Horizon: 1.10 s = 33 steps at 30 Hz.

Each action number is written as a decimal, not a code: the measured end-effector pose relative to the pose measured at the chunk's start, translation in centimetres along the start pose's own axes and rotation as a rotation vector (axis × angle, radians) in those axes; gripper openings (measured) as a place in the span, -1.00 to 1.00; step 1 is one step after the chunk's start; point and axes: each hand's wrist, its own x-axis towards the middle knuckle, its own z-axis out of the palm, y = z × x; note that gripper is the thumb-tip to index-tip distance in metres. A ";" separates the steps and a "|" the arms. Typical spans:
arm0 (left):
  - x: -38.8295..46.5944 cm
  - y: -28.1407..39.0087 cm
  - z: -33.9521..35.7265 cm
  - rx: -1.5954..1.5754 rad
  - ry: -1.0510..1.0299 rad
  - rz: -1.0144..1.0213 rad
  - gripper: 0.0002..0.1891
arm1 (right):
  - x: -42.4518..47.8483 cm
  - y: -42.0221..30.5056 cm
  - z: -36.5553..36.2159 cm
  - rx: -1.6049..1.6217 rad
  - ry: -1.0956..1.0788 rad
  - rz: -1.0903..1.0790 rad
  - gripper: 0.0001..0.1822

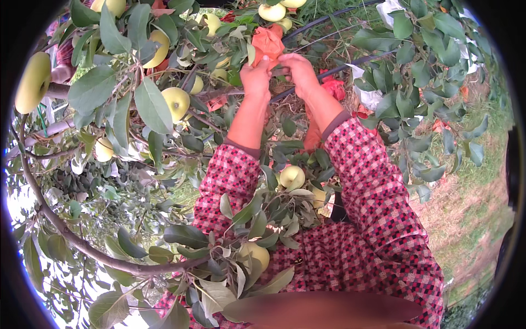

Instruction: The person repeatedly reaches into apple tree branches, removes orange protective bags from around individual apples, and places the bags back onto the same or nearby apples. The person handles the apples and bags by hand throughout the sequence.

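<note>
A crumpled red-orange paper wrapping hangs among the leaves at the top centre. My left hand pinches its lower edge, thumb uppermost. Bent fingers of my right hand meet the wrapping's lower right corner; whether they grip it is not clear. What the wrapping may contain is hidden. Just above it hang pale yellow-green apples. Another yellow-green apple is on the branch left of my forearms.
A thick curved branch sweeps along the lower left towards my chest. An apple and leaves sit close against my shirt. Dark hoses run behind my hands. White paper or plastic pieces hang at right. Part of another person shows at far left.
</note>
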 end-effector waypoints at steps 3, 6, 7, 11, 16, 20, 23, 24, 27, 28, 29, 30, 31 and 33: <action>-1.2 1.1 -1.8 -0.005 -0.075 -0.052 -0.85 | 0.1 -2.0 0.6 0.284 -0.103 0.261 -0.73; -1.8 1.5 -2.6 -0.142 -0.141 -0.110 -0.91 | -0.2 -2.2 0.5 0.240 -0.080 0.376 -0.55; -2.0 1.2 -2.9 -0.189 -0.150 -0.133 -0.92 | -0.8 -1.8 0.5 0.202 -0.010 0.406 -0.52; -2.8 1.1 -4.1 -0.105 -0.141 -0.113 -0.94 | -3.5 -0.3 2.0 0.464 -0.093 0.407 -0.64; -3.5 1.5 -4.1 -0.117 -0.164 -0.198 -0.93 | -1.5 1.8 1.1 0.458 -0.149 0.282 -0.87; -4.2 1.7 -4.7 -0.403 -0.392 -0.337 -0.88 | -0.4 -0.4 1.6 0.325 0.037 0.158 -0.84; -4.2 2.9 -4.4 -0.441 -0.518 -0.376 -0.85 | 3.8 -1.9 -1.0 0.137 0.096 -0.012 -0.84; -4.4 3.1 -4.4 -0.419 -0.517 -0.371 -0.84 | 4.5 -2.9 -1.8 0.101 0.062 0.028 -0.84; -5.3 4.4 -5.3 -0.094 -0.581 -0.468 -0.87 | 6.7 -2.2 -4.4 0.153 0.070 0.123 -0.85; -5.8 4.8 -5.7 0.064 -0.614 -0.500 -0.87 | 6.7 -2.3 -5.1 0.063 0.161 0.106 -0.84; -6.0 4.8 -6.1 0.310 -0.571 -0.499 -0.87 | 5.6 -3.1 -5.1 -0.028 0.250 0.091 -0.84; -6.5 5.3 -5.6 0.387 -0.588 -0.487 -0.86 | 4.9 -3.6 -5.5 -0.116 0.341 0.072 -0.83; -7.1 5.9 -4.8 0.464 -0.606 -0.475 -0.85 | 4.7 -3.4 -6.6 -0.095 0.365 0.102 -0.93; -7.0 4.9 -4.3 0.586 -0.714 -0.436 -0.77 | 3.4 -3.0 -8.6 0.035 0.361 0.083 -0.90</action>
